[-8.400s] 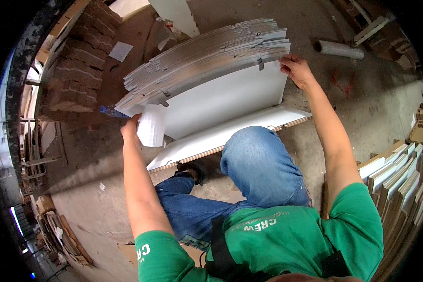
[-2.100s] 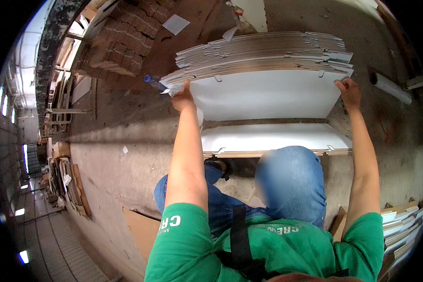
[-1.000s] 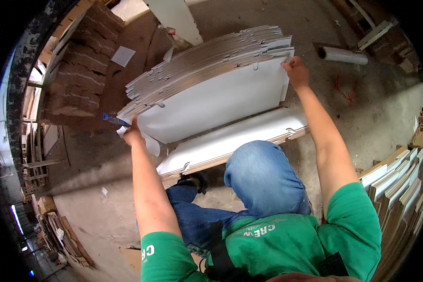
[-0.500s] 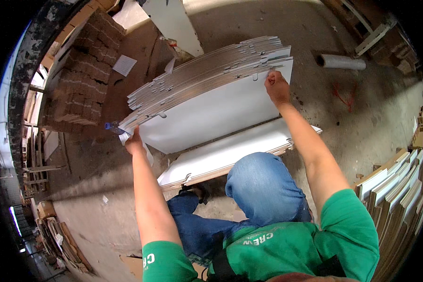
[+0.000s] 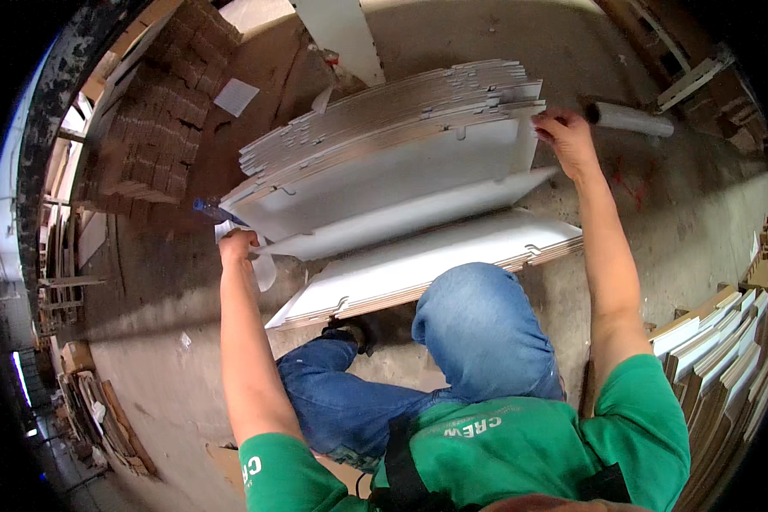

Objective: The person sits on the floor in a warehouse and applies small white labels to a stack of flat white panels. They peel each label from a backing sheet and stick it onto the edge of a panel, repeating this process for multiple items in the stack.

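Observation:
A thick bundle of flat white-faced cardboard sheets point(image 5: 384, 115) with slotted edges stands leaning on the floor in front of me. One loose white sheet point(image 5: 427, 213) tilts toward me, between the bundle and a low pile of similar sheets point(image 5: 418, 260) near my knees. My left hand point(image 5: 237, 245) is closed at the left end of the tilted sheet; whether it grips the corner is hidden. Beside it hang pale film or paper scraps point(image 5: 264, 271). My right hand point(image 5: 565, 136) is at the bundle's upper right corner, fingers bent but apart, their tips near the sheet edges.
A blue-capped bottle point(image 5: 209, 206) lies left of the bundle. Brown cardboard stacks point(image 5: 158, 128) stand at the far left, and a film-wrapped roll point(image 5: 631, 119) lies at the far right. More sheets point(image 5: 721, 350) stand at the near right. A white post point(image 5: 341, 38) rises behind.
The front white sheet has come away from the bundle and tipped toward me. My right hand has moved right, off the sheet's face; my left hand has shifted slightly left.

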`<action>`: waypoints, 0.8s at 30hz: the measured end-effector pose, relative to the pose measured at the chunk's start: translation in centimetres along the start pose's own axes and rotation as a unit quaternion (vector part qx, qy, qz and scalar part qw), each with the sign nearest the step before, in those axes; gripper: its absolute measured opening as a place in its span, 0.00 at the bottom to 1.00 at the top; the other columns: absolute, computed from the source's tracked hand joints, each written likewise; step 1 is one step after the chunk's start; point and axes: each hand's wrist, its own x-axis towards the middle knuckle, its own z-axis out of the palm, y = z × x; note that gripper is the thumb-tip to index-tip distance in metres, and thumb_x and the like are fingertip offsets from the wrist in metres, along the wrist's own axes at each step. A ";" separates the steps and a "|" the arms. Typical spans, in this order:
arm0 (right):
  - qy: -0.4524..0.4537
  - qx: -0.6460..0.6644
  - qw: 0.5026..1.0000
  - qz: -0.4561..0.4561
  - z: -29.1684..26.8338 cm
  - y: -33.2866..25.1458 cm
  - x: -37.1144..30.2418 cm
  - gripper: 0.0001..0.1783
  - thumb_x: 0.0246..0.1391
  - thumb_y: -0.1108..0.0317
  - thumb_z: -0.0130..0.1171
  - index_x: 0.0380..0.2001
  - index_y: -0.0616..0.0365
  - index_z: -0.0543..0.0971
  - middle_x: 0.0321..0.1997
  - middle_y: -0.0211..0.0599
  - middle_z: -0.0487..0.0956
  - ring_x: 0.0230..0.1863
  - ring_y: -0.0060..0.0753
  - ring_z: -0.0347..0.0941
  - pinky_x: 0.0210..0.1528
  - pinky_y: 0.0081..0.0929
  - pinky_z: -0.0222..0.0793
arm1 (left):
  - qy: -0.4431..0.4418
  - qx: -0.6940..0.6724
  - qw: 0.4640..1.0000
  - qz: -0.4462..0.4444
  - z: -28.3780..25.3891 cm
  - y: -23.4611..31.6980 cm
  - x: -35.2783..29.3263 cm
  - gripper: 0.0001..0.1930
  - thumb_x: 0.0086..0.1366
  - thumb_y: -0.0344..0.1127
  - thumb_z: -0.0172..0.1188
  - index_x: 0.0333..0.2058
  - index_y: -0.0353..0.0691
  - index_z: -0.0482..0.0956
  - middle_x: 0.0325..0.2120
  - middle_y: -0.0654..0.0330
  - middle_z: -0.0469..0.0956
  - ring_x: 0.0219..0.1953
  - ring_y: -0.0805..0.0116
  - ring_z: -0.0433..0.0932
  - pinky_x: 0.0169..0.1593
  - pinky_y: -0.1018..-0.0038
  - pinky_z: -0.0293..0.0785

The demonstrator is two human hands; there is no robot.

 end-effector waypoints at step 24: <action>-0.037 -0.041 0.998 -0.007 2.6 5.4 1.2 0.08 0.42 0.74 0.61 0.26 0.60 0.72 0.31 0.36 0.76 0.33 0.27 0.72 0.36 0.23 0.69 | 0.192 -0.117 0.964 0.141 3.4 -2.4 0.8 0.37 0.38 0.55 0.70 0.36 0.24 0.74 0.37 0.52 0.76 0.39 0.64 0.73 0.44 0.72 0.66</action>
